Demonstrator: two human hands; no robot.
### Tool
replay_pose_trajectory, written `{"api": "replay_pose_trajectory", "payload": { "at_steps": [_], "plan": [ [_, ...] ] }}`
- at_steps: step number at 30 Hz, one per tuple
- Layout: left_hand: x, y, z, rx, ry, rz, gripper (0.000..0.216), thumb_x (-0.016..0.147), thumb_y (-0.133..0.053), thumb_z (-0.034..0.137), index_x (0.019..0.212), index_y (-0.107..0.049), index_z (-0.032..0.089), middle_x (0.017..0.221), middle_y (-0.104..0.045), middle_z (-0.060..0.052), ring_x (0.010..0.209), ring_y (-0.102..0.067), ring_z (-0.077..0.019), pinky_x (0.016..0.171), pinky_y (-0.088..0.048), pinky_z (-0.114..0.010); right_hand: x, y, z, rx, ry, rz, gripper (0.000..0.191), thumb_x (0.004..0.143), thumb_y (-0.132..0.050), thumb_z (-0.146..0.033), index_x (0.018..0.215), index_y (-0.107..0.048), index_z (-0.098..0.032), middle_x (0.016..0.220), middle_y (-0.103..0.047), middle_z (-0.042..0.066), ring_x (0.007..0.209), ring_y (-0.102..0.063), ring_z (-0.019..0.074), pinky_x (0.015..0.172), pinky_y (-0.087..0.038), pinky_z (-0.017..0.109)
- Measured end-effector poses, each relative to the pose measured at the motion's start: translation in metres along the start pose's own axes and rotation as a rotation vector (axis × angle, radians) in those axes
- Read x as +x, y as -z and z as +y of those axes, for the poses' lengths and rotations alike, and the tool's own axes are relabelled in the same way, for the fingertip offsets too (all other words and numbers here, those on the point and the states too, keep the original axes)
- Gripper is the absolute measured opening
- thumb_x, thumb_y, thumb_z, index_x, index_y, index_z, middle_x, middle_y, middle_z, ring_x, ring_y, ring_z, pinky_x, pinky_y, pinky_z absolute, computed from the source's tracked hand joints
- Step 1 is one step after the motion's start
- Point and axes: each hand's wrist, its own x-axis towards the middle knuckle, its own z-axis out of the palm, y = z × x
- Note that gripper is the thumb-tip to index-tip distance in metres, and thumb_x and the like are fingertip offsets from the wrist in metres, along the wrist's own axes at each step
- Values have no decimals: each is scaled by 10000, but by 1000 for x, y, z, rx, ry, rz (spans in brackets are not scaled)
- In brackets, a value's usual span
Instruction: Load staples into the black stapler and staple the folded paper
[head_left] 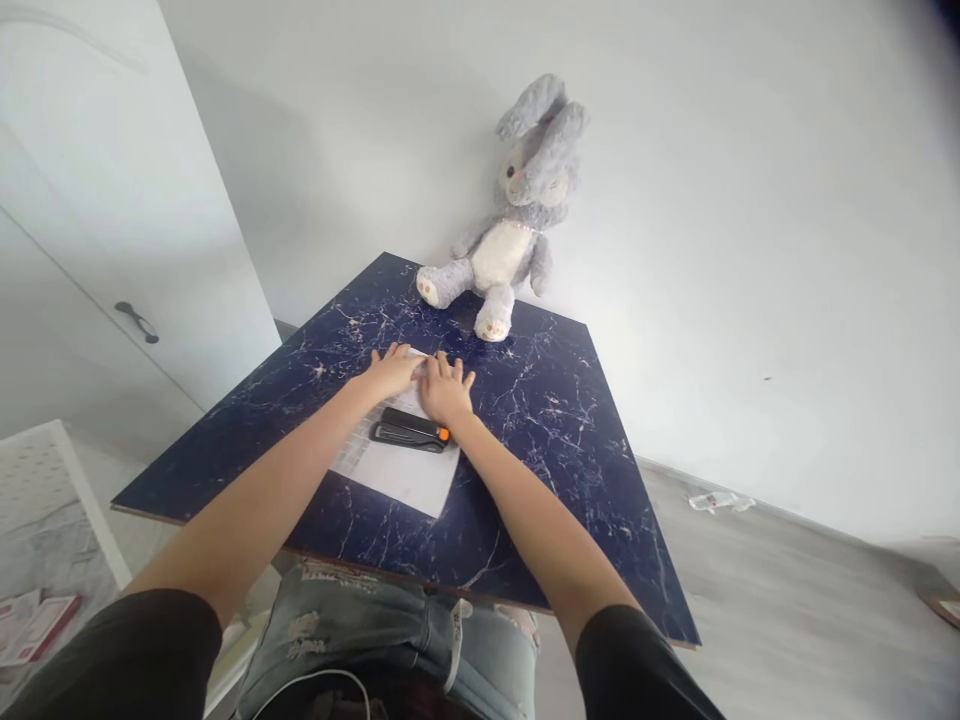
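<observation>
A white sheet of paper [405,470] lies on the dark blue marbled table [570,420]. A black stapler with an orange tip [409,430] rests across the sheet. My left hand [391,372] lies flat on the paper's far edge, fingers stretched out. Beside it, my right hand [445,388] also presses flat on the far edge, fingers spread, just beyond the stapler's orange end. Neither hand grips anything.
A grey and white plush rabbit [517,215] sits at the table's far edge against the white wall. A white door with a dark handle [136,322] is at the left. A white shelf [45,520] stands low at the left. A small wrapper [718,500] lies on the grey floor.
</observation>
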Motion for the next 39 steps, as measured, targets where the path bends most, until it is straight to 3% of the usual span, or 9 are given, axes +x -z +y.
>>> {"api": "replay_pose_trajectory", "payload": {
  "at_steps": [3, 8, 13, 19, 22, 25, 31, 35, 39],
  "plan": [
    [-7, 3, -36, 34, 65, 51, 588, 1055, -479, 239, 1637, -489, 322, 1774, -295, -179, 1649, -206, -479, 1187, -217, -865, 20, -8, -32, 22, 114, -11, 587, 1110, -290, -413, 1656, -367, -212, 1806, -235, 132, 1655, -192, 436, 1242, -164, 837],
    [-29, -9, -75, 96, 41, 172, 641, 1044, -320, 138, 1658, -464, 250, 1787, -285, -146, 1673, -228, -334, 1321, -195, -672, 52, -11, -56, 10, 264, -85, 532, 1120, -275, -381, 1606, -419, -216, 1795, -271, 131, 1669, -201, 352, 1233, -151, 858],
    [-36, -16, -76, 136, 114, 248, 606, 1099, -353, 439, 1671, -461, 269, 1798, -235, -175, 1658, -183, -474, 1285, -150, -753, 62, -7, -55, -2, 334, -103, 514, 1127, -302, -357, 1622, -409, -270, 1821, -197, 81, 1677, -196, 316, 1240, -144, 850],
    [-40, -18, -71, 150, 70, 198, 688, 1087, -356, 544, 1718, -358, 268, 1821, -160, -136, 1662, -102, -502, 1277, -89, -776, 19, -1, -16, -66, 332, -60, 528, 1129, -314, -338, 1644, -420, -288, 1787, -310, 71, 1663, -253, 259, 1304, -183, 730],
    [-45, -21, -61, 143, 49, 177, 752, 1069, -365, 624, 1730, -321, 268, 1830, -118, -85, 1644, -30, -561, 1243, -46, -835, -8, 7, 10, -88, 276, -67, 552, 1130, -289, -339, 1670, -391, -290, 1790, -302, 63, 1673, -226, 259, 1300, -214, 720],
    [-50, -26, -39, 136, -13, 139, 720, 1062, -388, 645, 1720, -322, 361, 1829, -147, -13, 1636, 0, -580, 1219, -27, -869, -32, 17, 30, -112, 224, -66, 564, 1121, -290, -320, 1673, -396, -267, 1781, -320, 70, 1665, -248, 271, 1290, -224, 736],
    [-48, -35, 18, 98, -144, 73, 695, 1059, -435, 635, 1705, -356, 390, 1821, -191, -8, 1640, 0, -572, 1210, 4, -882, -71, 39, 72, -164, 196, -2, 510, 1083, -403, -288, 1566, -556, -233, 1688, -486, 121, 1558, -420, 334, 1269, -231, 751],
    [-40, -46, 58, 40, -160, 46, 688, 1055, -446, 625, 1697, -385, 386, 1820, -199, -23, 1638, 3, -579, 1176, 20, -916, -76, 57, 110, -142, 213, 13, 404, 1054, -490, -277, 1398, -698, -229, 1551, -629, 136, 1414, -550, 330, 1206, -382, 636],
    [-37, -61, 90, -9, -66, 97, 676, 1055, -415, 629, 1691, -394, 401, 1822, -199, -22, 1631, 19, -595, 1159, 21, -932, -70, 61, 140, -32, 210, 50, 338, 1011, -544, -244, 1277, -749, -213, 1425, -692, 132, 1282, -601, 298, 1051, -501, 477]
  ]
}}
